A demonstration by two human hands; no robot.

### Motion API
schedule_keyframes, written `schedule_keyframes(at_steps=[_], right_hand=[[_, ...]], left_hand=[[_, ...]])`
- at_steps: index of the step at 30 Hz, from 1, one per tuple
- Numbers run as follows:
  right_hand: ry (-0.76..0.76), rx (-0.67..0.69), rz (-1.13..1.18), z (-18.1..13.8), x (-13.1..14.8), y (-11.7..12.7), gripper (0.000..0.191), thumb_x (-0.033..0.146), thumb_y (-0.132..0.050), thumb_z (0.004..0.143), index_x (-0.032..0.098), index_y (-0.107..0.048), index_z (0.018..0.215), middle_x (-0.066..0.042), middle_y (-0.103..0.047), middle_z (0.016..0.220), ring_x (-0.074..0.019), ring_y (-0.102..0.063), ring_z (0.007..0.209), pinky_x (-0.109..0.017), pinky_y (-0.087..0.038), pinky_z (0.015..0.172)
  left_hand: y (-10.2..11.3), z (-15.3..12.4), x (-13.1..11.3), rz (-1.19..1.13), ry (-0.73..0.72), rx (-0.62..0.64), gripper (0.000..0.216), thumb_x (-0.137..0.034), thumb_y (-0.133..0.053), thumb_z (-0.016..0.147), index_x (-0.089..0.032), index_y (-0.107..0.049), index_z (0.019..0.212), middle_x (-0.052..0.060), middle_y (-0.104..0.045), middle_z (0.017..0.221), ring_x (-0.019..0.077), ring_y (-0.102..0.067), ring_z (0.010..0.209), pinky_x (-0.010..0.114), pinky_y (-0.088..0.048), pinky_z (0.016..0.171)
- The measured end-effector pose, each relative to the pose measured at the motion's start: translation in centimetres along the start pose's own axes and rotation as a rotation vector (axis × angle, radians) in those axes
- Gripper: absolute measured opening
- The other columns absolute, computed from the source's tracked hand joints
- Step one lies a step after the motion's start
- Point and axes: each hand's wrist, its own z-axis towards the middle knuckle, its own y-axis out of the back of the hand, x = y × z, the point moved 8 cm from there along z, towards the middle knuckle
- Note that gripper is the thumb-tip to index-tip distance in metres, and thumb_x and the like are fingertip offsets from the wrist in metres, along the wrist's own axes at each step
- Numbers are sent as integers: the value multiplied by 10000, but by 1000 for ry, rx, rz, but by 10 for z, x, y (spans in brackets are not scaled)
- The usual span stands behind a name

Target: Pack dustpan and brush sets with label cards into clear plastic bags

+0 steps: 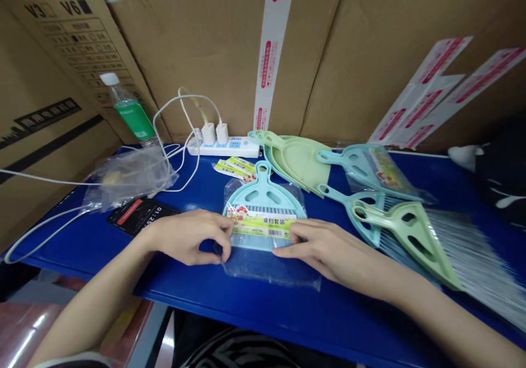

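Observation:
A light blue dustpan and brush set [263, 195] lies flat in a clear plastic bag [267, 272], its handle pointing away from me. Across its middle sits a yellow-green printed label card [263, 223]. My left hand [197, 236] pinches the bag's left edge between thumb and fingers. On the other side, my right hand [324, 242] has curled fingers at the card's right end and the thumb at the set's lower edge, gripping the bagged set. The open end of the bag seems to lie toward me, though this is hard to tell.
Green dustpans [302, 160], a bagged blue set [370, 168] and loose brushes [394, 231] lie right. Label cards [236, 168] sit near a power strip [230, 148] with white cables. Left are a phone [139, 214], plastic bags [127, 173] and a bottle [133, 116]. Cardboard [205, 45] walls the back.

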Motion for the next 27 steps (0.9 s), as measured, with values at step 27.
schedule_keyframes(at_steps=[27], right_hand=[[2,-18,6,-2,1,1,372,110,-394,936,246,-726,1035,-33,-594,764,-152,-531,691,-293,-471,745]], left_hand=[[9,4,16,-82,129,-70,162,-240,-610,883,-174,-587,737,-42,-603,627,91,-554,563,184,-354,546]])
